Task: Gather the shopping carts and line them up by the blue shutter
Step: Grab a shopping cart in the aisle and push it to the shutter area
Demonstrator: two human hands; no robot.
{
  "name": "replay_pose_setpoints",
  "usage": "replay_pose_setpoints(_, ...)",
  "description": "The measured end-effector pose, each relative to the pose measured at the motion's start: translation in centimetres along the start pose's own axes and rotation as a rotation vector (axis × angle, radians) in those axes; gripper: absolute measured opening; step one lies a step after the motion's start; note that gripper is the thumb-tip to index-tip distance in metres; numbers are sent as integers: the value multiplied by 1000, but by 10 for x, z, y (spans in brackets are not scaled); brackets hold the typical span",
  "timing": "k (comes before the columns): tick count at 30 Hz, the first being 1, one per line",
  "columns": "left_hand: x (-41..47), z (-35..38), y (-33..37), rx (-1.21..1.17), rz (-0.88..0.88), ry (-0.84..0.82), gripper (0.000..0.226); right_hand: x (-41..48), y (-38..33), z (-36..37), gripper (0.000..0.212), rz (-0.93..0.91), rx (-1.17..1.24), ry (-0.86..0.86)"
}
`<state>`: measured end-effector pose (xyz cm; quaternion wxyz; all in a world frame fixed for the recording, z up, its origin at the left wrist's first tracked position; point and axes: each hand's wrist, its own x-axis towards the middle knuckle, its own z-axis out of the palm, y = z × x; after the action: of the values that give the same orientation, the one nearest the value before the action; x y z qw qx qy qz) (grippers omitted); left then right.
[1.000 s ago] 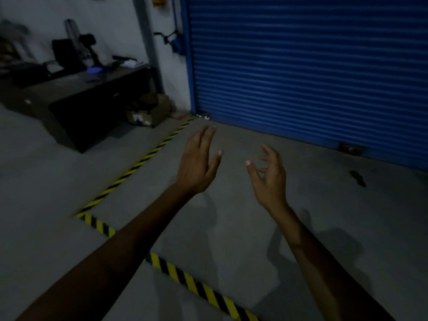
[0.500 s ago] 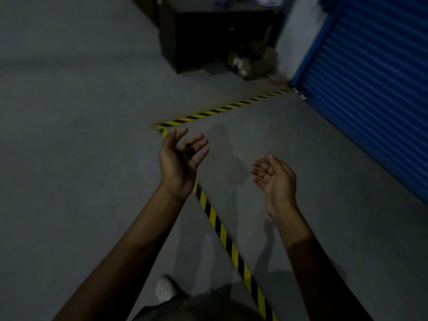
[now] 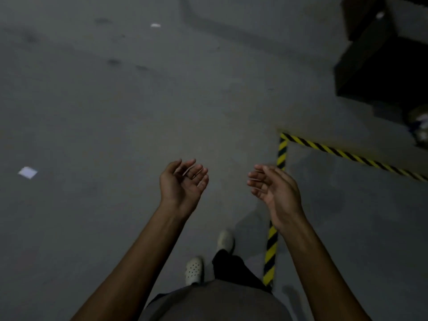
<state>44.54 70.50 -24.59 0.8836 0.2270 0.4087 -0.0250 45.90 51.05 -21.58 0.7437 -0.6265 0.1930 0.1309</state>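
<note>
1. Hands are up in front of the person: the left hand and the right hand are side by side with a gap between them.
2. The left hand is near 6 o'clock in the view. Its palm faces up, its fingers are loosely bent, and it holds nothing.
3. The right hand is near 5 o'clock. Its fingers are loose and a little spread, its palm is turned toward the left hand, and it holds nothing.
4. The grey floor fills most of the view.
5. Yellow and black tape makes a corner near 3 o'clock. One strip runs off to the right edge. The other runs down toward 6 o'clock and passes behind the right hand.
6. A big dark block stands at 2 o'clock. It is too dark to tell what it is.
7. Two white shoes are on the floor at 6 o'clock, one ahead of the other.
8. A white scrap of paper lies at 9 o'clock.
9. You cannot tell from this view where the shopping carts and the blue shutter are.
</note>
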Motion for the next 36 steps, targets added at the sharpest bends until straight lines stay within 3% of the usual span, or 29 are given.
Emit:
replay_pose_setpoints(7, 50, 23, 56, -135, 122, 112, 31, 106, -25, 51, 23, 98, -3, -257)
replay_pose_setpoints(9, 61, 35, 66, 239, 428, 198, 30, 137, -34, 65, 23, 139, -8, -324)
replay_pose_setpoints(12, 71, 40, 80, 1186, 1039, 336, 20, 176, -44, 89, 24, 175, -33, -433)
replay_pose_setpoints(15, 75, 40, 99, 1460, 1182, 371, 23, 200, -56, 123, 25, 189, -72, -564)
replay_pose_setpoints(21, 58, 15, 127, 1168, 1217, 634, 25, 211, -59, 213, 25, 179, -149, -848)
replay_pose_setpoints(28, 35, -48, 156, 803, 1173, 984, 15, 182, -21, 319, 16, 91, -427, -1115)
replay_pose_setpoints(36, 68, -148, 209, 434, 1014, 1122, 19, 170, 31, 460, 15, -35, -619, -1219)
